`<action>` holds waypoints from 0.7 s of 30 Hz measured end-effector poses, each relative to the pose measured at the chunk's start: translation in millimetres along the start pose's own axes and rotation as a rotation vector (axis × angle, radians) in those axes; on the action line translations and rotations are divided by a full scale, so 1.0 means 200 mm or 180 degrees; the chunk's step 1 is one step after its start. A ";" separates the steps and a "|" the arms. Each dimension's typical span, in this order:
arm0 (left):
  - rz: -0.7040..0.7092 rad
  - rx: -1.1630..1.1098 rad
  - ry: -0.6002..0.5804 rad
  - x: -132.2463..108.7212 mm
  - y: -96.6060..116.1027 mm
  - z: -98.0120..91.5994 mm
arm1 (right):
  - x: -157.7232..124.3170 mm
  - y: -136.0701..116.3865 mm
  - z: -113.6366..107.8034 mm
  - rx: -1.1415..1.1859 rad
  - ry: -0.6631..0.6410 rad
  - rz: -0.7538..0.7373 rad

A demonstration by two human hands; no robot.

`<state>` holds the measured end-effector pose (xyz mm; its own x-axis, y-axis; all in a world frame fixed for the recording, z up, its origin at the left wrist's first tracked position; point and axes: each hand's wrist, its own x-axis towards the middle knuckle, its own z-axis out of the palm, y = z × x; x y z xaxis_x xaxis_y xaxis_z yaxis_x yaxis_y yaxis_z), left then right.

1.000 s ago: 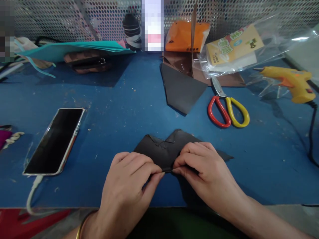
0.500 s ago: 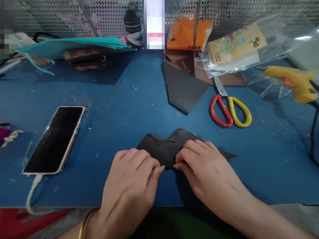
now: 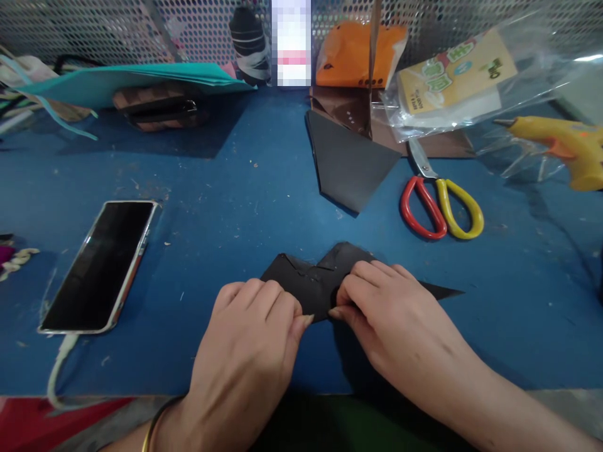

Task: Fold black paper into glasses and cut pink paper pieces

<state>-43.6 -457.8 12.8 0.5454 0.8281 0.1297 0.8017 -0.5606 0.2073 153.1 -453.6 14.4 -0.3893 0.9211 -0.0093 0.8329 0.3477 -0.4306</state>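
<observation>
A piece of black paper (image 3: 304, 282) with folded, creased flaps along its far edge lies near the front of the blue table. My left hand (image 3: 257, 339) pinches its near edge between thumb and fingers. Close beside it, my right hand (image 3: 384, 314) is closed on the same edge, a little to the right. A pointed black tip (image 3: 440, 290) sticks out beyond my right hand. Part of the paper is hidden under my fingers. Farther back lies another folded black paper piece (image 3: 351, 163), apart from both hands.
Scissors (image 3: 426, 169) with red and yellow handles lie back right, near a yellow glue gun (image 3: 560, 141) and a clear plastic bag (image 3: 456, 81). A phone (image 3: 101, 263) on a cable is at left. Teal sheets (image 3: 141, 81) and a brown pouch (image 3: 157, 107) stand behind.
The view has shifted slightly, so the scissors and glue gun sit farther right. Both hands keep their hold on the black paper, with hardly any movement.
</observation>
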 end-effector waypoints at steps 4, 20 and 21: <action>0.0097 0.0152 0.0016 0.01 -0.02 -0.01 | -0.01 -0.01 0.00 0.0013 -0.0050 0.0049; 0.0148 -0.0236 -0.0169 0.04 -0.04 -0.03 | 0.00 -0.01 -0.01 -0.0082 -0.0096 0.0098; 0.0096 -0.0326 -0.0181 0.04 -0.04 -0.03 | 0.00 -0.01 -0.01 -0.0046 -0.0108 0.0115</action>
<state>-47.3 -445.8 18.0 0.5843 0.8073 0.0828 0.7571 -0.5790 0.3025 152.6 -454.0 16.5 -0.3718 0.9267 -0.0552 0.8522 0.3171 -0.4162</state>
